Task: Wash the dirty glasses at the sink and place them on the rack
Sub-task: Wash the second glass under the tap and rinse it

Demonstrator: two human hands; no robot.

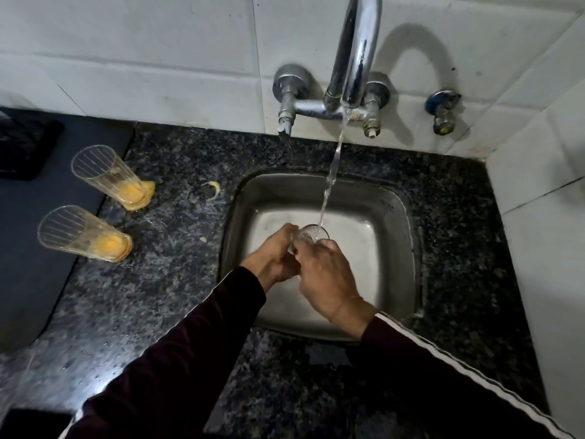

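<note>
Two dark-sleeved arms reach from the near edge of the speckled worktop (164,312) into the steel sink (392,280); the right hand (326,274) and the left hand (272,255) are both curled round one clear glass (311,234), held low over the basin with its mouth turned up to catch the stream of water (332,172) (how each finger lies on the glass cannot be told, as the hands overlap); this looks like the rinsing step for the first of three glasses. Further off to the left, two ribbed glasses stand on the worktop just beside a dark mat (47,280), the nearer glass (84,232) and the farther glass (110,177) each holding orange dregs, and a yellow scrap (213,188) lies between them and the sink; these seem not yet washed. At the back, the chrome tap (354,58) runs from the tiled wall. No rack is in view; the next move likely calls for tipping the water out, then carrying the wet, slippery glass with a firm grip to wherever the rack stands.
</note>
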